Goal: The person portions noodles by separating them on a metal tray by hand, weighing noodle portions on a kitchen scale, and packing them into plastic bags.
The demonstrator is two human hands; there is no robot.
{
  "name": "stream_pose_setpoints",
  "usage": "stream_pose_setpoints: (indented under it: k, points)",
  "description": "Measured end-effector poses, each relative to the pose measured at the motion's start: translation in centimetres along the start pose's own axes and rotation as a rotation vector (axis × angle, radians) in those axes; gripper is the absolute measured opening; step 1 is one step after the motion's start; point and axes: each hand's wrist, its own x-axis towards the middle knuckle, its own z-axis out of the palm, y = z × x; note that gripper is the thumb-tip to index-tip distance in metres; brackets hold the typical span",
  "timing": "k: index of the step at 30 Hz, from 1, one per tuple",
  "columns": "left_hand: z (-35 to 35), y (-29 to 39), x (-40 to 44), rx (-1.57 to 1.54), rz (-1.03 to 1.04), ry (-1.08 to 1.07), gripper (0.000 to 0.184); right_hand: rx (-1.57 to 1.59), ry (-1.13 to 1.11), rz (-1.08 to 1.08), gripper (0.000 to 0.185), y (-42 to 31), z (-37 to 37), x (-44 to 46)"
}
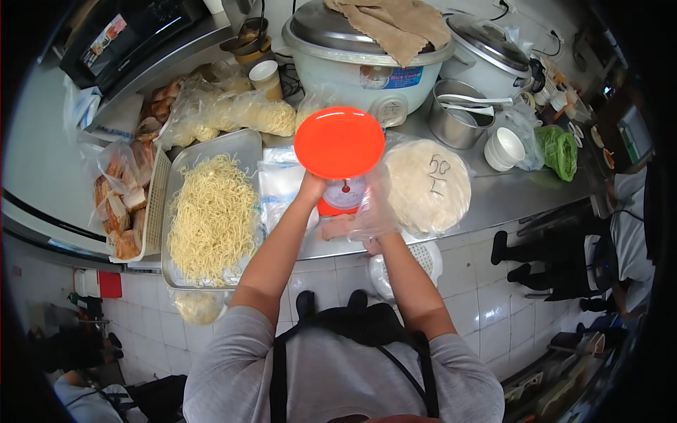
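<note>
Scale, in the head view, stood on the counter between a noodle tray and a round, marked packet, its dial facing the person, probably for easy reading. Its pan hid the left hand's fingertips; a clear bag blurred the right hand. Neither hand's grip could be told.

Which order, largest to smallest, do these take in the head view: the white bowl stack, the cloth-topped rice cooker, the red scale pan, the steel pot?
1. Rice cooker
2. Red scale pan
3. Steel pot
4. White bowl stack
</note>
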Motion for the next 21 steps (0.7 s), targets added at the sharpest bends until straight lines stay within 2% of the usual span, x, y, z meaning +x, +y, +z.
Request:
stream_pose_setpoints:
  k: [2, 4, 5, 8, 11, 14, 17, 20, 21]
  points:
    - [-0.4, 2.2, -0.7, -0.038, -0.072, 0.008, 0.043, -0.04, 0.015, -0.089, 0.058, -2.1, -1.4, -0.7]
    - [-1.2, 3.4, -0.7, -0.191, -0.178, 0.06, 0.042, -0.007, -0.036, -0.163, 0.053, -1.2, -2.4, -2.2]
    - [-2.1, 3.3, -0.2, -0.164, -0.238, 0.071, 0.037, 0.009, -0.062, -0.201, 0.051, -0.6, -3.1, -3.0]
    - [-3.7, 3.9, -0.1, -0.176, -0.27, 0.194, 0.031, 0.062, -0.151, -0.316, 0.043, 1.2, -3.9, -5.4]
    - [-5.0, 4.6, -1.7, -0.157, -0.264, 0.208, 0.028, -0.251, -0.19, -0.339, 0.02, 4.3, -1.7, -8.3]
    - [-6.6, 4.2, -3.7, -0.147, -0.261, 0.249, 0.029, -0.258, -0.188, -0.393, 0.011, 3.9, -2.2, -7.8]
    - [-7.6, 4.7, -6.0, -0.124, -0.23, 0.326, 0.026, -0.151, -0.237, -0.422, 0.016, 4.1, -2.7, -7.6]
    - [-8.1, 4.8, -8.7, -0.044, -0.13, 0.325, 0.021, 0.006, -0.137, -0.217, 0.024, 0.8, -4.2, -8.2]
    - [-7.9, 4.9, -9.7, -0.01, -0.067, 0.299, 0.014, -0.016, 0.001, -0.261, 0.028, 0.9, -3.8, -8.1]
